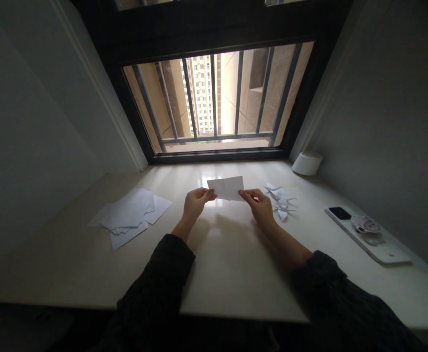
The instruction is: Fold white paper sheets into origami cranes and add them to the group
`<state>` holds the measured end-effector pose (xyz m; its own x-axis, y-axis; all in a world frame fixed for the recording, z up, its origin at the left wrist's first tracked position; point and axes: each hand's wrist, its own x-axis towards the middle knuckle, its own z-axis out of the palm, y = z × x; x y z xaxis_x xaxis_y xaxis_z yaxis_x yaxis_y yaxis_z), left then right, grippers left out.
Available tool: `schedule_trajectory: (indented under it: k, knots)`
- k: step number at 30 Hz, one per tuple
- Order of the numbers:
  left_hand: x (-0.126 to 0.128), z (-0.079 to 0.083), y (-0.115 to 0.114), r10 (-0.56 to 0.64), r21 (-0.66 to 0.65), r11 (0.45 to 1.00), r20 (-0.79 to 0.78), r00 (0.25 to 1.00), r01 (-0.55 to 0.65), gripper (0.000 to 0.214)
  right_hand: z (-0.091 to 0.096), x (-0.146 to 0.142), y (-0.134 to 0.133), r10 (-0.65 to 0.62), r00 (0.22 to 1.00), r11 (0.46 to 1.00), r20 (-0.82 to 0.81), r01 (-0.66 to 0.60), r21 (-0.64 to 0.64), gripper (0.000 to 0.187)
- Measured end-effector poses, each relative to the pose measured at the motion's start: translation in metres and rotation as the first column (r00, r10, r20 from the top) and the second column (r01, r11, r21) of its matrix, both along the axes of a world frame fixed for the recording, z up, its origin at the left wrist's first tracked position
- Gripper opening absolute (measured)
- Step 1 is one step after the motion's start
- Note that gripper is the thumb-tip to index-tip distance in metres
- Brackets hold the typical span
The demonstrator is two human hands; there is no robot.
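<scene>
A small white sheet of paper (225, 188) with a crease down its middle is held up between my two hands, above the windowsill. My left hand (198, 201) pinches its left edge between thumb and fingers. On the other side, my right hand (258, 203) grips the right edge the same way. Just right of my right hand lie several folded paper cranes (280, 196) in a small cluster. Over to the left is a loose pile of white paper sheets (127, 210), overlapping at different angles.
The pale sill (214, 283) ends at a front edge close to my body. A white phone (375, 244) with a decorated grip lies at the right. A white cylindrical object (306, 163) stands in the back right corner, beside the dark window frame (219, 157).
</scene>
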<state>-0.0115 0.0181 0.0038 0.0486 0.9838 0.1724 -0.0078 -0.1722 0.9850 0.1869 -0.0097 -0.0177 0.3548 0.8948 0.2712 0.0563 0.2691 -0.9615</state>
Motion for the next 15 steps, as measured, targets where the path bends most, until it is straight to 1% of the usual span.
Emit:
schedule_trajectory:
  k: [3, 6, 9, 12, 15]
  knots:
    - [0.000, 0.001, -0.001, 0.032, 0.019, 0.999, -0.016, 0.999, -0.031, 0.035, -0.001, 0.000, 0.000, 0.027, 1.000, 0.999, 0.003, -0.026, -0.045, 0.034]
    - [0.001, 0.001, -0.002, 0.053, 0.042, 0.998, -0.029, 0.998, -0.052, 0.036, 0.000, -0.001, -0.001, 0.068, 0.998, 0.996, 0.002, -0.068, -0.056, 0.035]
    - [0.002, -0.003, -0.001, 0.071, 0.067, 0.995, -0.043, 0.997, -0.068, 0.035, 0.001, -0.004, -0.002, 0.143, 0.989, 0.989, -0.044, -0.145, -0.041, 0.033]
    - [0.002, -0.008, -0.001, 0.119, 0.108, 0.988, -0.087, 0.989, -0.109, 0.032, 0.001, -0.007, -0.002, 0.225, 0.968, 0.974, -0.113, -0.227, -0.003, 0.034]
    - [0.003, -0.011, -0.001, 0.146, 0.151, 0.980, -0.122, 0.982, -0.127, 0.029, 0.001, -0.009, -0.003, 0.247, 0.962, 0.969, -0.119, -0.246, 0.024, 0.033]
